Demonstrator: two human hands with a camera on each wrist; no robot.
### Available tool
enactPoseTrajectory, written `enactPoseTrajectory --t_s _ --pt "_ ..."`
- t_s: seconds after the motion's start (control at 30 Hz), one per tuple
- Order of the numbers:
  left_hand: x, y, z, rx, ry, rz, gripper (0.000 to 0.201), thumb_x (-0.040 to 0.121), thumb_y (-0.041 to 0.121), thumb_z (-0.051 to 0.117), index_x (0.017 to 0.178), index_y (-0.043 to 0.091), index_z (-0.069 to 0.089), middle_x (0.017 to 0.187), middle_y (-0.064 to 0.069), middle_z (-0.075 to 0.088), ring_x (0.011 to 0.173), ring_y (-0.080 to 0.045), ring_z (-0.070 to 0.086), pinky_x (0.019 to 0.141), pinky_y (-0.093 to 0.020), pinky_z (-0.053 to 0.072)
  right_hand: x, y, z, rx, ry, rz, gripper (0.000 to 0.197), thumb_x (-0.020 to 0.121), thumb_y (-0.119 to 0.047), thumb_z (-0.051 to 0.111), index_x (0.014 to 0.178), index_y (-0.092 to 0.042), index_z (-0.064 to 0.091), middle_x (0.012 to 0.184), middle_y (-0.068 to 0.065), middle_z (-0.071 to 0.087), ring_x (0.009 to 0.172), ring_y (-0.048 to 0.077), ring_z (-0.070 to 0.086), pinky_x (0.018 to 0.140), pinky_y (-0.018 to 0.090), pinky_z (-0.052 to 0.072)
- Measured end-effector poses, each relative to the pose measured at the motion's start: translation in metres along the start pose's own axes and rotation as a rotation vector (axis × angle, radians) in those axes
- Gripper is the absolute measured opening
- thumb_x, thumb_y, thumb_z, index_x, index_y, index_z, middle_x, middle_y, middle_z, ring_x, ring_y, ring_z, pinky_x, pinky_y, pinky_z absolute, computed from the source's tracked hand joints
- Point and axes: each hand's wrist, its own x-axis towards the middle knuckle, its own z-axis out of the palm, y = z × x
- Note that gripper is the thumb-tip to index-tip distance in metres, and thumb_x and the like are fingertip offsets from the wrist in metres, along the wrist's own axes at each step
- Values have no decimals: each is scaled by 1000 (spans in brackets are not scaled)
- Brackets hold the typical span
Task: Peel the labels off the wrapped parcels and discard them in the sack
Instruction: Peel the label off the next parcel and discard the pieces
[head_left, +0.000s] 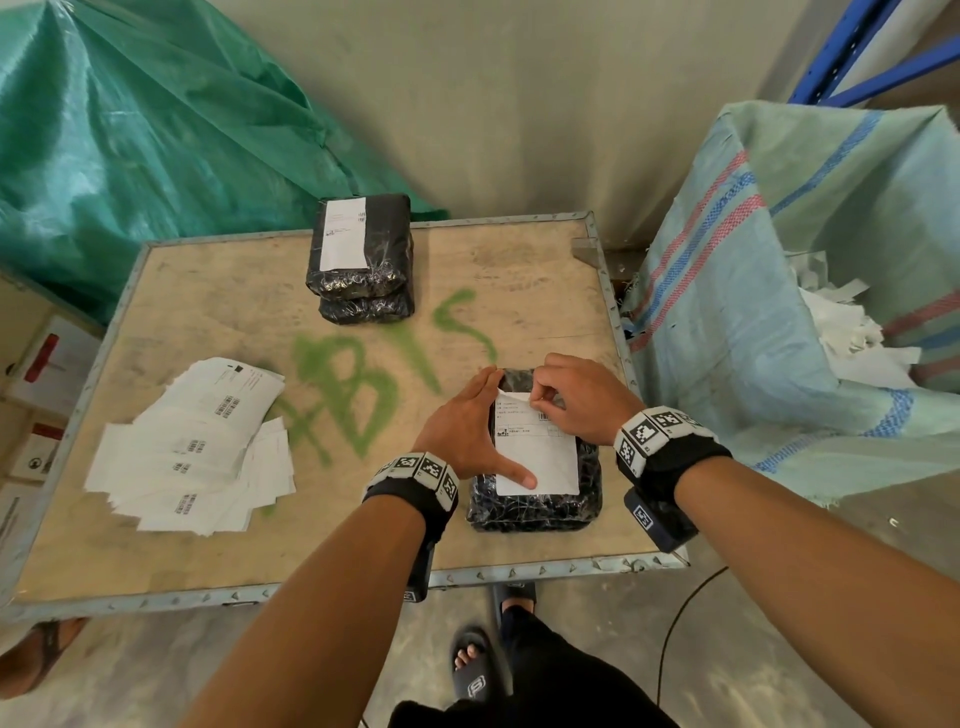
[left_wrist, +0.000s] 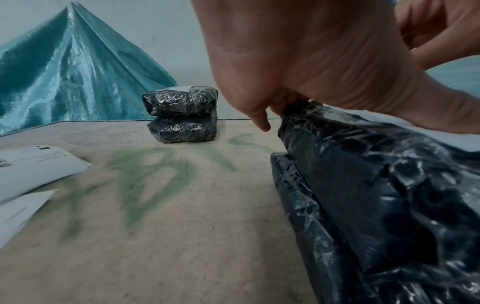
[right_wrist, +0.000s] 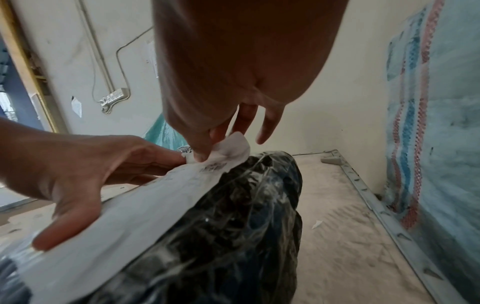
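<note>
A black plastic-wrapped parcel (head_left: 535, 499) (left_wrist: 376, 195) (right_wrist: 233, 226) lies near the table's front right, with a white label (head_left: 537, 452) (right_wrist: 130, 216) on top. My left hand (head_left: 467, 426) (left_wrist: 298, 67) (right_wrist: 72, 174) lies flat along the parcel's left side, fingers straight, thumb pressing the label's near corner. My right hand (head_left: 566, 400) (right_wrist: 207, 148) pinches the label's far corner, which is lifted and curled. Two more black parcels (head_left: 363, 260) (left_wrist: 182, 117) are stacked at the table's far middle; the top one bears a label (head_left: 345, 234).
The light woven sack (head_left: 779, 291) (right_wrist: 436, 123) with red and blue stripes stands open right of the table, with white paper scraps (head_left: 852, 338) inside. A heap of white label sheets (head_left: 202, 452) (left_wrist: 31, 166) lies on the left of the wooden table (head_left: 208, 312). A green tarp (head_left: 130, 130) fills the back left.
</note>
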Motion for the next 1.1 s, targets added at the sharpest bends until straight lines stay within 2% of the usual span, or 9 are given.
enactPoseTrajectory --t_s 0.2,0.37,0.43,0.53,0.63,0.73,0.8,0.93,1.1 --pt "1 2 1 20 -8 -14 158 39 87 76 160 21 0 167 11 -2 151 -14 18 120 -43 30 -5 0 -1 -107 -12 -126 9 84 -18 72 79 -17 63 80 -9 51 70 12 49 65 25 36" --pt "2 1 -1 30 -19 -17 157 41 88 75 160 20 0 168 9 -3 152 -15 17 121 -41 28 -11 -5 -5 3 -74 -6 5 86 -28 65 84 -24 64 78 -10 60 71 9 57 65 27 47" --pt "2 0 0 18 -19 -7 156 43 87 76 160 19 -1 168 8 -3 153 -15 14 122 -42 25 -9 -6 -5 69 -46 73 5 91 -30 61 94 -26 61 75 -10 63 67 8 60 62 29 51" --pt "0 1 1 11 -4 8 155 44 86 76 160 17 -1 168 6 -3 153 -15 11 122 -39 22 -5 -5 -6 136 -1 132 37 91 -26 67 123 -29 49 72 -7 63 63 8 60 60 27 51" --pt "-2 3 1 20 10 18 154 45 86 76 160 17 -1 168 5 -2 153 -16 11 122 -39 22 -3 -5 -3 115 -16 117 51 89 -22 69 135 -31 50 92 -6 55 76 10 56 70 28 50" --pt "-6 5 0 40 28 30 152 48 85 75 160 15 1 168 3 -2 154 -16 8 121 -39 19 -7 -3 5 -11 27 121 40 89 -29 68 128 -31 62 114 -2 44 101 17 45 86 31 44" --pt "-9 6 1 32 46 33 149 51 84 75 160 14 2 168 3 -2 154 -15 5 122 -38 17 -10 -2 7 -122 35 115 31 91 -38 64 121 -33 68 122 -2 46 110 20 41 92 39 41" --pt "-17 5 7 8 51 35 142 58 82 72 161 16 1 168 5 -5 154 -12 0 124 -40 19 -17 -4 5 -57 -63 99 30 99 -38 51 119 -26 71 108 -4 59 101 18 51 88 42 43" --pt "-22 10 8 11 58 74 137 63 77 74 160 11 3 168 -1 -6 154 -17 0 124 -41 20 -18 -7 10 5 -58 158 20 91 -34 65 108 -23 67 108 -4 54 105 18 50 92 40 44"
